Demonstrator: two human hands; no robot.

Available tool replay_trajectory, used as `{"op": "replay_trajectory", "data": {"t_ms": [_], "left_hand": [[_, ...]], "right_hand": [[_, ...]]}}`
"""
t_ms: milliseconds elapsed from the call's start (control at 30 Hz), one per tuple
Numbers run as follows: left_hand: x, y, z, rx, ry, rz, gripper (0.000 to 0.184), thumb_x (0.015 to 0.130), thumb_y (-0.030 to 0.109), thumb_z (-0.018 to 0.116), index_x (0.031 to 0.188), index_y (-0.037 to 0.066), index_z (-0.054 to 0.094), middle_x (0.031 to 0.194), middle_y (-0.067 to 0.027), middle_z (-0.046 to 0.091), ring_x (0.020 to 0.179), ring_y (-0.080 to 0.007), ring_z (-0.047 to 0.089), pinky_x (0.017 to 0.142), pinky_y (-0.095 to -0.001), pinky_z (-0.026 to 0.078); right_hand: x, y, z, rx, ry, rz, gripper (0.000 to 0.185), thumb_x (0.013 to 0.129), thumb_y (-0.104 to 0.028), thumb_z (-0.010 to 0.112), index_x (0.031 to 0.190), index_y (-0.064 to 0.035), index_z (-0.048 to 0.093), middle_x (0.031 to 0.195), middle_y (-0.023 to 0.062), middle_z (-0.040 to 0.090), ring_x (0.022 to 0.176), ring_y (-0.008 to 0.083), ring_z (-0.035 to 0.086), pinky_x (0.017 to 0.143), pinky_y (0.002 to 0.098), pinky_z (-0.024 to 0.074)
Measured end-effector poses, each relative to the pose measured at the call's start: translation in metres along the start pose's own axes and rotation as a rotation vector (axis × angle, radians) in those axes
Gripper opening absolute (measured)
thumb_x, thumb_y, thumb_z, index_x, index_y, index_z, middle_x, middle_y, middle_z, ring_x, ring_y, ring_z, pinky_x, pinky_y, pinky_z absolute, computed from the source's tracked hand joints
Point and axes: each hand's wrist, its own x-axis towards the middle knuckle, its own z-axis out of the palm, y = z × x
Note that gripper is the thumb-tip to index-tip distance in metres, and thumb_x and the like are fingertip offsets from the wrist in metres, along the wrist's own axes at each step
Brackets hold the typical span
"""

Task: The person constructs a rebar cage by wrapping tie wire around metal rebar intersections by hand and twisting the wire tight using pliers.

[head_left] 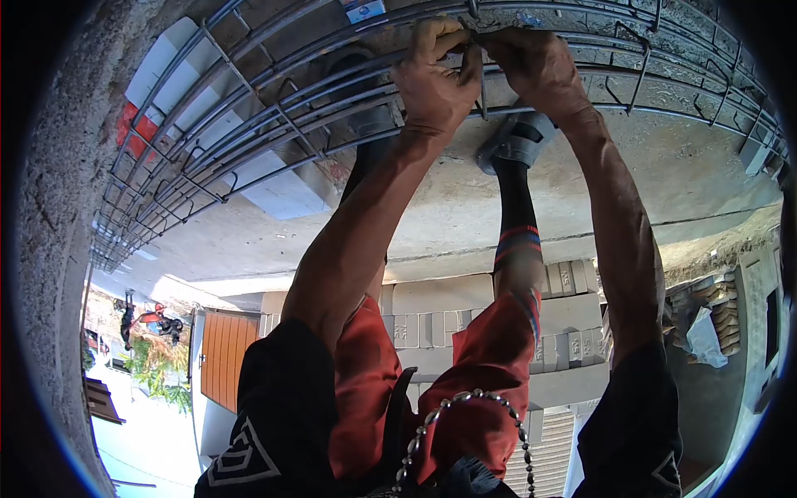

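A long cage of steel reinforcing bars (332, 91) with bent wire-like stirrups curves across the upper view. My left hand (436, 79) is at the cage, thumb and fingers pinched together. Close beside it, my right hand (535, 70) is also closed, its fingertips nearly meeting those of the left at a bar crossing. Whatever thin thing lies between the fingertips is too small and dark to make out. Beneath the bars are my feet, one in a grey shoe (523, 137).
Pale slabs (282, 187) and a red object (137, 129) lie under the cage at left. A blue-and-white packet (363, 10) is at the top. Stacked grey blocks (573, 307), an orange door (228, 357) and a white bag (706, 336) appear behind my legs.
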Motion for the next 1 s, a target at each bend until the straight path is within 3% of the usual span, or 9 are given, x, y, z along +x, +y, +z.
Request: {"op": "replay_trajectory", "data": {"t_ms": [33,133,200,300,500,533,633,900,1000], "left_hand": [[0.0,0.002,0.002,-0.071,0.047,-0.07,0.015,0.071,0.009,0.071,0.082,0.006,0.062,0.077,-0.0092,0.067,0.07,-0.0213,0.067,0.062,-0.0291,0.052],[0.0,-0.001,-0.003,0.062,-0.062,-0.016,0.039,0.073,0.003,0.069,0.108,0.005,0.052,0.083,-0.008,0.069,0.075,-0.0086,0.064,0.065,-0.0207,0.05],[0.001,-0.002,-0.006,0.046,-0.096,0.014,0.039,0.073,0.002,0.068,0.108,0.005,0.052,0.083,-0.0086,0.069,0.076,-0.0088,0.064,0.064,-0.0205,0.05],[0.008,0.001,-0.008,-0.019,-0.139,0.006,0.034,0.075,0.002,0.067,0.106,0.005,0.055,0.082,-0.0084,0.069,0.077,-0.0099,0.065,0.064,-0.0213,0.051],[0.035,0.004,-0.017,-0.01,-0.423,-0.099,0.036,0.076,0.0,0.062,0.11,0.007,0.052,0.078,-0.0135,0.067,0.066,-0.0217,0.063,0.061,-0.0299,0.048],[0.038,0.003,-0.016,0.0,-0.49,-0.143,0.036,0.076,-0.003,0.061,0.109,0.007,0.052,0.08,-0.0135,0.067,0.068,-0.0218,0.064,0.062,-0.0302,0.049],[0.05,0.008,-0.012,0.049,-0.49,0.08,0.031,0.076,-0.003,0.057,0.106,0.006,0.054,0.083,-0.0135,0.067,0.068,-0.0229,0.064,0.062,-0.0294,0.049],[0.062,0.013,-0.042,0.079,-0.62,0.036,0.026,0.076,0.006,0.06,0.102,0.004,0.059,0.087,-0.0176,0.064,0.074,-0.0273,0.065,0.063,-0.0351,0.05],[0.041,0.011,-0.064,0.17,-0.449,0.154,0.023,0.078,0.006,0.064,0.101,0.006,0.062,0.085,-0.0114,0.068,0.078,-0.0176,0.066,0.064,-0.0277,0.051]], "right_hand": [[0.006,0.004,-0.002,-0.053,-0.029,-0.057,0.013,0.078,-0.008,0.061,0.09,-0.0075,0.066,0.078,0.0116,0.066,0.067,0.0252,0.065,0.057,0.0333,0.0525],[0.017,0.009,-0.004,-0.141,-0.125,-0.187,0.014,0.079,-0.01,0.062,0.092,-0.0089,0.067,0.079,0.0081,0.067,0.068,0.0187,0.066,0.057,0.0277,0.0536],[0.019,0.01,-0.005,-0.117,-0.196,-0.221,0.017,0.085,-0.013,0.06,0.101,-0.0069,0.065,0.078,0.0076,0.066,0.069,0.0142,0.066,0.057,0.0225,0.053],[0.018,0.013,-0.004,-0.365,-0.065,-0.444,0.01,0.073,-0.008,0.065,0.082,-0.0121,0.069,0.079,0.0038,0.068,0.066,0.0172,0.065,0.056,0.027,0.0549],[-0.01,-0.012,0.018,-0.213,0.157,0.106,0.007,0.074,-0.009,0.062,0.078,-0.0106,0.067,0.075,0.0065,0.066,0.063,0.025,0.064,0.054,0.0324,0.0516],[-0.012,-0.016,0.024,-0.357,0.184,-0.012,0.008,0.076,-0.011,0.058,0.072,-0.0091,0.064,0.072,0.0104,0.064,0.062,0.0305,0.063,0.054,0.0359,0.0503],[-0.015,-0.035,0.036,-0.098,0.347,0.222,0.012,0.078,-0.012,0.056,0.068,-0.0081,0.062,0.07,0.0125,0.063,0.061,0.0333,0.062,0.053,0.0375,0.05],[-0.002,-0.039,0.039,-0.434,0.12,0.362,0.02,0.081,-0.017,0.055,0.069,-0.0031,0.061,0.069,0.0192,0.061,0.061,0.0386,0.06,0.054,0.0441,0.0492],[0.006,-0.045,0.037,-0.451,0.006,0.393,0.027,0.084,-0.021,0.051,0.068,-0.0023,0.061,0.068,0.0211,0.061,0.062,0.0395,0.061,0.056,0.0463,0.0493]]}}
